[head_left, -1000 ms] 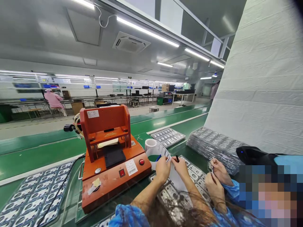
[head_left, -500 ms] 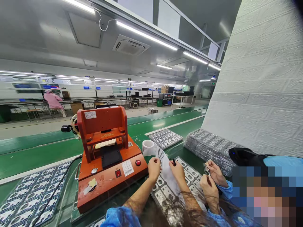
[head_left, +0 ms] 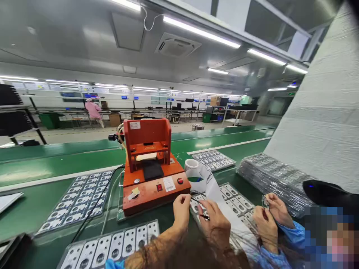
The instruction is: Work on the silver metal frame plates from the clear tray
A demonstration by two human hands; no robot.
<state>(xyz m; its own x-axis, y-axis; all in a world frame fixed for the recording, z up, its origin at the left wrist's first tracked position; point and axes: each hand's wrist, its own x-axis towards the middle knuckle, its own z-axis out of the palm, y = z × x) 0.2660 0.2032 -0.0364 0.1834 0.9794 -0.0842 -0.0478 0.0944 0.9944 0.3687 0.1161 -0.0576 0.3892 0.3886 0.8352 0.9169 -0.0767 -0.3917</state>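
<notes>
My left hand [head_left: 181, 213] is closed in a pinch, with a thin dark strip [head_left: 195, 200] running from its fingertips toward my right hand [head_left: 215, 222]. A slim black piece [head_left: 204, 217] sticks out from the curled fingers of my right hand; its exact kind is not clear. Under and behind my hands trails a white backing sheet [head_left: 214, 192] with black outlines, coming off a white roll [head_left: 192, 164] beside the red machine. Beneath that sheet lies a tray of silvery plates [head_left: 237, 200], partly covered by it and by my right hand.
A red press-like machine [head_left: 154, 190] stands left of my hands. Trays of plates lie at left [head_left: 81, 198], near front [head_left: 114, 244] and behind [head_left: 214, 158]. Stacked clear trays [head_left: 273, 177] stand at right. A co-worker's hands [head_left: 267, 220] hold a small part close by.
The view has swung left, so the scene sits further right. My hands have moved off the white sheet toward the machine's front corner, and the thin dark strip now shows between them.
</notes>
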